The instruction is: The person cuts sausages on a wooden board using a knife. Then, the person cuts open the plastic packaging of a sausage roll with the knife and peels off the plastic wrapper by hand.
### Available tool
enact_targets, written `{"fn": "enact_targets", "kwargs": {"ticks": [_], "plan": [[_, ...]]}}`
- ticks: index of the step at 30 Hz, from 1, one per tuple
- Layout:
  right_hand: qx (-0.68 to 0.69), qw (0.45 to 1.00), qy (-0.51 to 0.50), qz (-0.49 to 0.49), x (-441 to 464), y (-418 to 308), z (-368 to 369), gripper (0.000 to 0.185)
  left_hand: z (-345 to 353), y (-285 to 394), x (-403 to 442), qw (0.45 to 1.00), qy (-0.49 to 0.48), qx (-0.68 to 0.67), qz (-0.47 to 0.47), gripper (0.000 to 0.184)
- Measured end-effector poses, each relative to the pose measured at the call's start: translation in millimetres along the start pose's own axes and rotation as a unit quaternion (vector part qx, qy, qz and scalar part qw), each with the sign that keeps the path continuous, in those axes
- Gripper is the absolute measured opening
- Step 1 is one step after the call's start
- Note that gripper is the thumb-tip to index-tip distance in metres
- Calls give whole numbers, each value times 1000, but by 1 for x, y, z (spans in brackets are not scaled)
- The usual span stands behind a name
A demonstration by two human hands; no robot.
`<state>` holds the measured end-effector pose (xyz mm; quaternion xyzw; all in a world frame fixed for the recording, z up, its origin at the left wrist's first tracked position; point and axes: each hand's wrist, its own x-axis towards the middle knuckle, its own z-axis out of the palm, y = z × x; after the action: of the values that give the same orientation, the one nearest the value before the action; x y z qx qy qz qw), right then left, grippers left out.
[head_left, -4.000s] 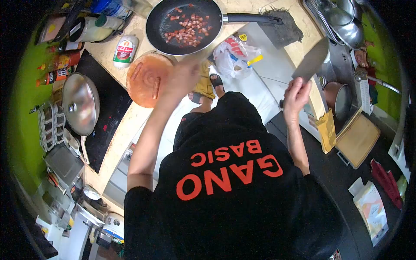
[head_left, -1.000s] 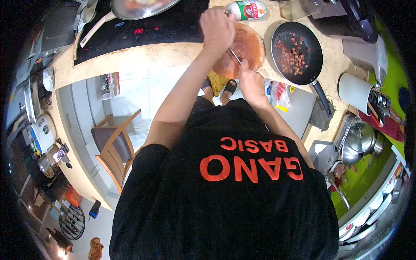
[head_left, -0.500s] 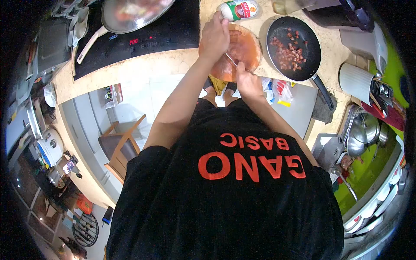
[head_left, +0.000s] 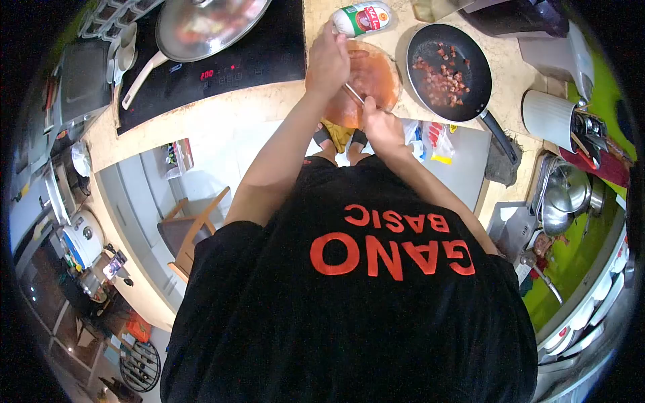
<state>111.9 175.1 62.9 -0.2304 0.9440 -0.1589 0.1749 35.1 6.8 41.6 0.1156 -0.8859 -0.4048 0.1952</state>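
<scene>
Pale kitchen surface (head_left: 201, 123) carries a frying pan (head_left: 479, 80) and, left of it, a round cutting board (head_left: 377, 77). Left hand (head_left: 328, 66) covers the board's left side, its fingers' grip unclear; right hand (head_left: 383, 129) has fingers wrapped around a knife (head_left: 353, 94). A sausage (head_left: 360, 54) lies toward the board's far edge.

In front of me runs a beige counter (head_left: 201, 111) that bends back along my left, with pale panels (head_left: 134, 198) under it. A wooden chair (head_left: 181, 233) with a dark seat stands on the glossy white floor (head_left: 225, 158). To my right I see bright green wall (head_left: 574, 269); far left, dark panes (head_left: 46, 265) catch small glints of light.
</scene>
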Motion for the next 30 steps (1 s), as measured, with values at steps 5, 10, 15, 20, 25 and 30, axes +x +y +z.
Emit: {"fn": "enact_targets", "kwargs": {"ticks": [5, 10, 15, 20, 25, 30], "plan": [[1, 1000, -21, 8, 3, 5, -7, 17, -1, 8, -2, 999, -7, 39, -15, 46], [84, 995, 18, -46, 8, 16, -13, 19, 9, 2, 5, 995, 5, 57, -79, 46], [80, 996, -3, -25, -1, 3, -19, 20, -45, 5, -64, 996, 59, 46, 50, 24], [75, 996, -31, -41, 8, 10, -6, 22, -22, -2, -115, 979, -97, -48, 171, 20], [202, 977, -55, -40, 20, 30, 27, 33, -19, 0, -131, 979, 18, -48, 195, 22], [118, 986, -91, -77, 5, 6, -6, 25, -24, 1, -133, 983, -24, 32, 178, 24]]}}
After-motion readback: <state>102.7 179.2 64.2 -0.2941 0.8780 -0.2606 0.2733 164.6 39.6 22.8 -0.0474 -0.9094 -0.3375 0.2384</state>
